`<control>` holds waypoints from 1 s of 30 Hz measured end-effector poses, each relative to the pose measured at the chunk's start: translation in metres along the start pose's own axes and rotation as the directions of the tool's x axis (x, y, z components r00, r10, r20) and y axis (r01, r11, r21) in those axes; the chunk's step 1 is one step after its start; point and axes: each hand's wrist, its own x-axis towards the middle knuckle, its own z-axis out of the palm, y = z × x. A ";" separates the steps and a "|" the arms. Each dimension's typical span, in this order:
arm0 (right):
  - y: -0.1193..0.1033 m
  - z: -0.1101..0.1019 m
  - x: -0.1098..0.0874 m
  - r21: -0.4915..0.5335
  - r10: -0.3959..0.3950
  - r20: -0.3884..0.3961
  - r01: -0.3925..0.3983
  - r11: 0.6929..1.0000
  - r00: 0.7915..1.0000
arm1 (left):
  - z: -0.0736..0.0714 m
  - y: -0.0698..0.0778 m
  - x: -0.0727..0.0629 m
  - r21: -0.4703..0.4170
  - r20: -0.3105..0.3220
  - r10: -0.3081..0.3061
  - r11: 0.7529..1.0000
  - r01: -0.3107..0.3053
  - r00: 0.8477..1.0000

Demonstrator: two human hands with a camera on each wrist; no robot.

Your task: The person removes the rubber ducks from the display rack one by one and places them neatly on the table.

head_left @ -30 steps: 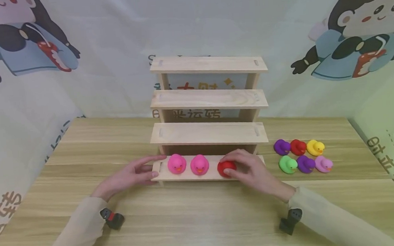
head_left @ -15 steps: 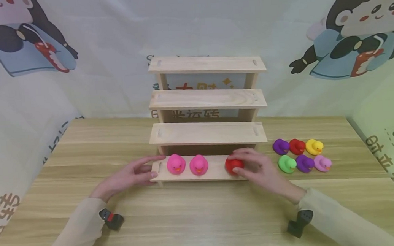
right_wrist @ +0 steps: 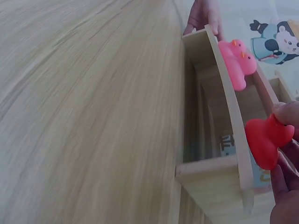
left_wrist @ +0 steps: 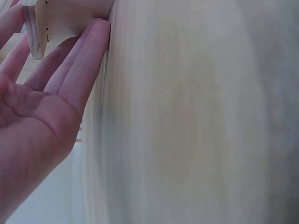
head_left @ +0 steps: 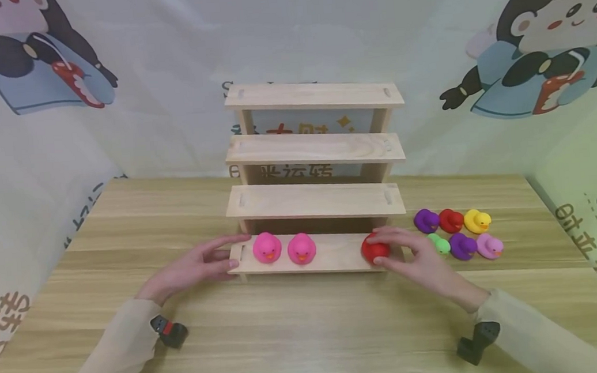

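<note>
A red rubber duck [head_left: 375, 249] is at the right end of the bottom step of a wooden stepped shelf [head_left: 315, 202]. My right hand [head_left: 418, 259] pinches it between thumb and fingers; the right wrist view shows the red duck [right_wrist: 267, 140] against the board. Two pink rubber ducks [head_left: 267, 248] stand on the left part of the same step. At that step's left end is my left hand [head_left: 195, 267], its fingers extended and touching the wood. In the left wrist view the straight fingers [left_wrist: 84, 70] reach under the board's end [left_wrist: 36, 32].
On the table right of the shelf sit two rows of rubber ducks: purple [head_left: 427, 221], red [head_left: 451, 221], yellow [head_left: 477, 221], green [head_left: 440, 245], another purple [head_left: 463, 246] and light pink [head_left: 490, 246]. My right hand partly covers the green one. A printed cloth [head_left: 298, 30] hangs behind.
My right hand has slid right along the bottom step with the red rubber duck, away from the pink ducks. The left hand has stayed at the step's left end.
</note>
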 end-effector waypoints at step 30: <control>0.005 -0.039 -0.036 -0.072 -0.056 -0.029 0.054 0.996 0.998 | 0.000 0.000 0.001 -0.033 0.014 0.013 0.999 -0.013 1.000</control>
